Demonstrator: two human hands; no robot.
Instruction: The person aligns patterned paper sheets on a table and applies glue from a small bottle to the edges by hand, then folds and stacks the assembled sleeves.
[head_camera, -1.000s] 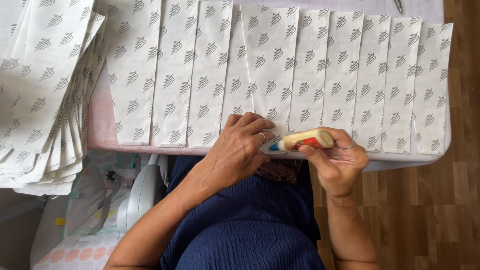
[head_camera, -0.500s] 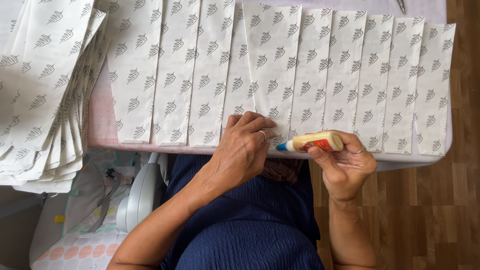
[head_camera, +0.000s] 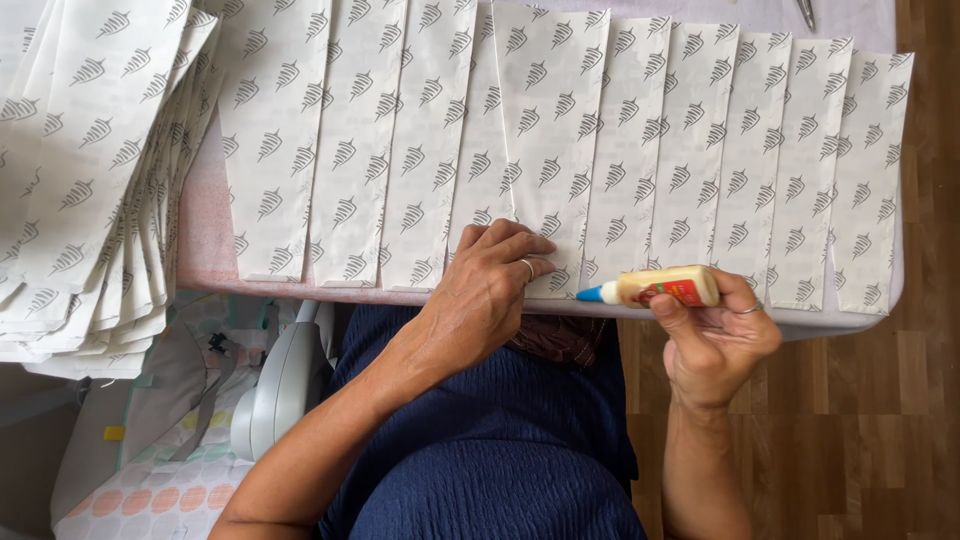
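Note:
My right hand (head_camera: 715, 335) grips a small cream glue bottle (head_camera: 665, 287) with a blue tip, held sideways with the tip pointing left over the table's near edge. My left hand (head_camera: 490, 290) lies fingers-down on the bottom ends of white paper strips (head_camera: 545, 130) printed with grey leaf marks. These strips lie overlapped in a row across the pink-white table (head_camera: 205, 235). The glue tip is just right of my left fingertips, near the bottom of one strip.
A fanned stack of the same printed paper pieces (head_camera: 90, 180) hangs over the table's left end. A metal tool tip (head_camera: 806, 12) shows at the top right. Below the table are a white plastic object (head_camera: 285, 385), a patterned mat (head_camera: 150, 490) and wooden floor (head_camera: 850, 430).
My right hand has carried the glue bottle slightly to the right, away from my left fingers. My left hand stays pressed on the strip ends.

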